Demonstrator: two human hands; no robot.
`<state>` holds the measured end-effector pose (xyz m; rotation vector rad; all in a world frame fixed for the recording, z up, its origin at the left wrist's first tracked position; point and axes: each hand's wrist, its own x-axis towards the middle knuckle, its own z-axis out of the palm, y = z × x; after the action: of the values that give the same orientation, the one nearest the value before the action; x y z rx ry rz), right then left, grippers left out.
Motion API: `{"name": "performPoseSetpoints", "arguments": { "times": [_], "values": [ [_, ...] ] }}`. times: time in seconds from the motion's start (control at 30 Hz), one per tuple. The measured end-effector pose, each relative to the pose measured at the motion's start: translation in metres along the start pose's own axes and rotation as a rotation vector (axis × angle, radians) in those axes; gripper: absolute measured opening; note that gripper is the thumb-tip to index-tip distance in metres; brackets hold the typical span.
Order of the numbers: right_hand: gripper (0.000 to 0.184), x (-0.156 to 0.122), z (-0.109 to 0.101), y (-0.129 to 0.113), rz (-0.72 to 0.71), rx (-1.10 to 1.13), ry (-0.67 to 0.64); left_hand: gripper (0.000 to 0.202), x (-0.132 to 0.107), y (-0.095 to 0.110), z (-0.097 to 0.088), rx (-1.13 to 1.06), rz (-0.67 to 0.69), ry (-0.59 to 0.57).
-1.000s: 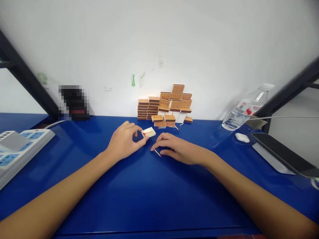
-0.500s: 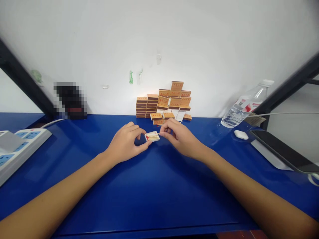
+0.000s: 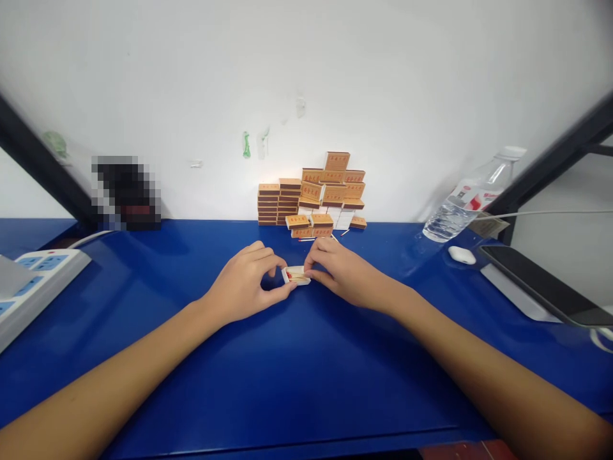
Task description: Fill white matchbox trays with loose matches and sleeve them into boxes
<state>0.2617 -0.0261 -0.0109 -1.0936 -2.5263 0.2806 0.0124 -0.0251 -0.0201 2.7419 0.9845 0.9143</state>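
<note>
A small white matchbox tray (image 3: 306, 282) with several red-headed matches (image 3: 295, 276) inside is gripped at its left end by my left hand (image 3: 244, 281), between thumb and index finger. My right hand (image 3: 345, 271) is pinched at the tray's right end, with a match's pale stick at its fingertips, low over the other matches. Behind my hands, a stack of orange matchboxes (image 3: 334, 191) stands against the wall, with a block of stacked matchboxes (image 3: 279, 203) to its left. A few loose matches (image 3: 307, 239) lie in front of them.
To the right are a tilted water bottle (image 3: 453, 214), a white earphone case (image 3: 462, 255) and a dark phone (image 3: 541, 284) propped on a white object. A white power strip (image 3: 52, 275) lies at the left, near a blurred-out dark object (image 3: 131, 198). The table (image 3: 287, 370) is blue.
My right hand has lowered the match into the tray. The tray and my left hand have shifted slightly right and nearer to me. The view has moved a little.
</note>
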Motion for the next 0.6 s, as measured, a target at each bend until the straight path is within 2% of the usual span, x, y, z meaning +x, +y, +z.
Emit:
{"name": "performPoseSetpoints", "arguments": {
  "times": [0.2,0.3,0.4,0.47,0.6],
  "values": [
    [0.012,-0.002,0.003,-0.006,-0.016,0.04,-0.02,0.023,-0.002,-0.005,0.002,-0.018,-0.028,-0.084],
    [0.011,-0.002,0.001,-0.004,-0.019,0.061,0.028,0.024,-0.003,-0.005,0.003,-0.017,-0.034,-0.093],
    [0.01,0.003,0.0,0.006,0.058,0.027,0.158,0.024,-0.002,-0.003,0.003,-0.022,-0.028,-0.096],
    [0.009,0.009,0.001,0.018,0.137,-0.042,0.199,0.023,-0.002,-0.002,0.003,-0.034,-0.021,-0.103],
    [0.024,0.022,0.008,0.038,0.232,-0.161,0.104,0.023,-0.002,0.0,0.002,-0.046,-0.02,-0.113]
  ]
}}
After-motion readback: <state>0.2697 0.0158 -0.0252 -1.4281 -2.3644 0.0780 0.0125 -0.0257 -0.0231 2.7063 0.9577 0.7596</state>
